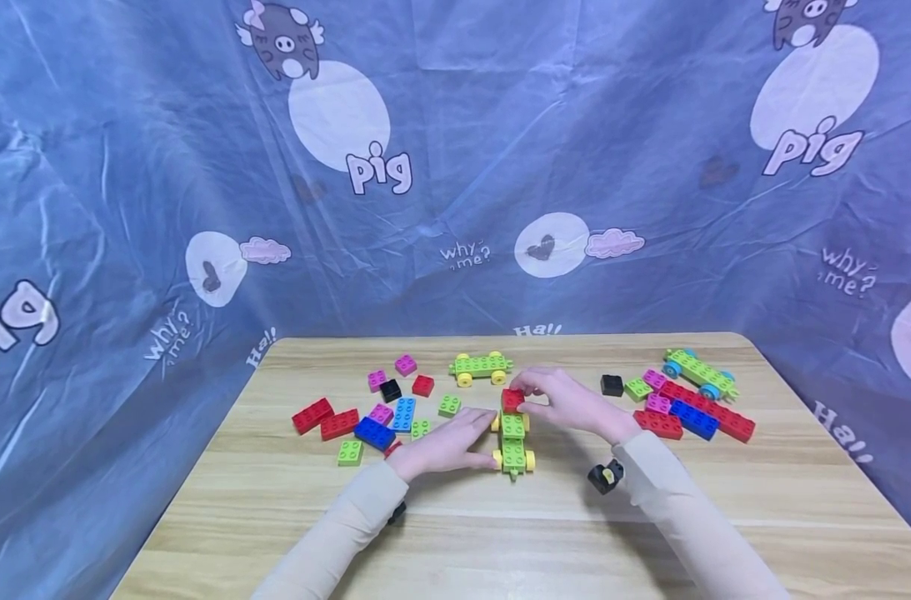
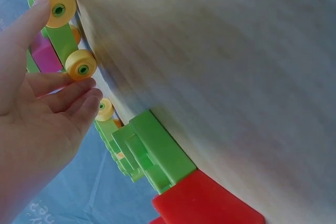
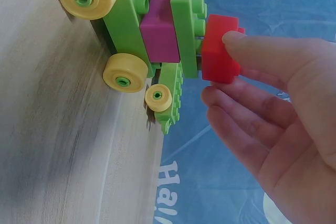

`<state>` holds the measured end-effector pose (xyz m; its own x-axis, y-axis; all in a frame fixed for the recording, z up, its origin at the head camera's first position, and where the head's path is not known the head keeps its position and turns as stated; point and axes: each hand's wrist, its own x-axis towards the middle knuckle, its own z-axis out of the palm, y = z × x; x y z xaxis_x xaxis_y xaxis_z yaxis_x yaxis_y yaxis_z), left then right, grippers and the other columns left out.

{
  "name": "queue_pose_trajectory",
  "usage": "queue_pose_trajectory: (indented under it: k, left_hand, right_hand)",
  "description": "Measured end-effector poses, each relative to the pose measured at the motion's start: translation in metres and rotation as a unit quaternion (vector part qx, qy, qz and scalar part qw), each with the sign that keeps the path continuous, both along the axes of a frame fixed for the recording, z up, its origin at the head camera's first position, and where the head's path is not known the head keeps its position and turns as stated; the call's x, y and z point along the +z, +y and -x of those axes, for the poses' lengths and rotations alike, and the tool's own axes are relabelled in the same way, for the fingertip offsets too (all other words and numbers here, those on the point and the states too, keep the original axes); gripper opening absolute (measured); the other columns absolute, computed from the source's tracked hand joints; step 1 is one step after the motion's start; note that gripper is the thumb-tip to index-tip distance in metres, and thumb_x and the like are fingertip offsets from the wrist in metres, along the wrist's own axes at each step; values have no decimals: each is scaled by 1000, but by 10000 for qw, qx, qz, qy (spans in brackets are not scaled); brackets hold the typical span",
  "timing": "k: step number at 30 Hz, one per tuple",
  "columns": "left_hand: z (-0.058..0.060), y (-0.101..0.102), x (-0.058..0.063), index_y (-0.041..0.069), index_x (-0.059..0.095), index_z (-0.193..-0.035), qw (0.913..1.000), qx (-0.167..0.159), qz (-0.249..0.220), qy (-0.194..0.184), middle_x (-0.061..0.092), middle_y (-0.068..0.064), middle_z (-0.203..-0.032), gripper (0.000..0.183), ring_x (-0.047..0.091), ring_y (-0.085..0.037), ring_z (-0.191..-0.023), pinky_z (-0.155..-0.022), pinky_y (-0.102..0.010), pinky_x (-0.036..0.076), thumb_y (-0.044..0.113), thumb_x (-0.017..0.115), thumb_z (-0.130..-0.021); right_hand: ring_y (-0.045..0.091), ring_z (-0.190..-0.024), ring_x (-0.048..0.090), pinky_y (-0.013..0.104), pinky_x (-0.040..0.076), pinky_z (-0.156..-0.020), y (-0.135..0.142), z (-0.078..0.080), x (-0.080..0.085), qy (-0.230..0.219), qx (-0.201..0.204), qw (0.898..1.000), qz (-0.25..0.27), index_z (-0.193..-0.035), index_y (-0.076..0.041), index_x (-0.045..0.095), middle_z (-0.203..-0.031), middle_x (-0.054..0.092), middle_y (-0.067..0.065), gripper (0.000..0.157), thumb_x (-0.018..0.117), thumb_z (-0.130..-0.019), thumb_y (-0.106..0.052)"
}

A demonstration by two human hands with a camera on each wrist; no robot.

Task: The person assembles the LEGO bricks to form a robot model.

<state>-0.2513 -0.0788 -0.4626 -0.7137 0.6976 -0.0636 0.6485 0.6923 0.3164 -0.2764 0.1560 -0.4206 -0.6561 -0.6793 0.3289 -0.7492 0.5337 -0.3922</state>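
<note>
You have the car point(image 1: 513, 457) standing on its four yellow wheels, its lime-green base running lengthwise away from you. On the car's base you see the pink brick point(image 3: 160, 29), fixed over the studs. Above the car, atop that pink one, lies the green brick point(image 3: 186, 24), level and reaching past it. Highest, over the car's far end, you pinch the red brick point(image 3: 218, 51), studs up; you can't tell whether it is pressed home

I've got red brick point(image 3: 220, 51), magenta brick point(image 3: 160, 29), lime car point(image 1: 513, 454) with yellow wheels point(image 3: 126, 69). Blue curtain point(image 1: 455, 167), white-oval-and-pig print. My table point(image 1: 485, 533) reads pale wood-grain.
</note>
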Motion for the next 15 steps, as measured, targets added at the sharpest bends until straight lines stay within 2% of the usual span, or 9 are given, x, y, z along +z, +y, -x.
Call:
queue_pose_trajectory:
  k: [6, 15]
  left_hand:
    - [-1, 1, 1, 1, 27, -146, 9999, -19, -4, 112, 36, -11, -149, 86, 34, -22, -139, -117, -36, 29, 52, 59, -84]
    - [-2, 0, 1, 1, 27, -146, 9999, -44, -36, 116, 36, -12, -149, 85, 34, -22, -138, -116, -36, 29, 51, 60, -85]
  right_hand:
    - [12, -94, 65, 31, 55, -86, 0, 1, -1, 209, -77, 9997, -125, -106, -12, 66, -103, 69, -1, 22, 67, -85, -18]
    - [14, -93, 65, 32, 55, -85, -3, 0, -1, 298, -131, 9994, -111, -107, -10, 66, -103, 69, 1, 24, 68, -84, -18]
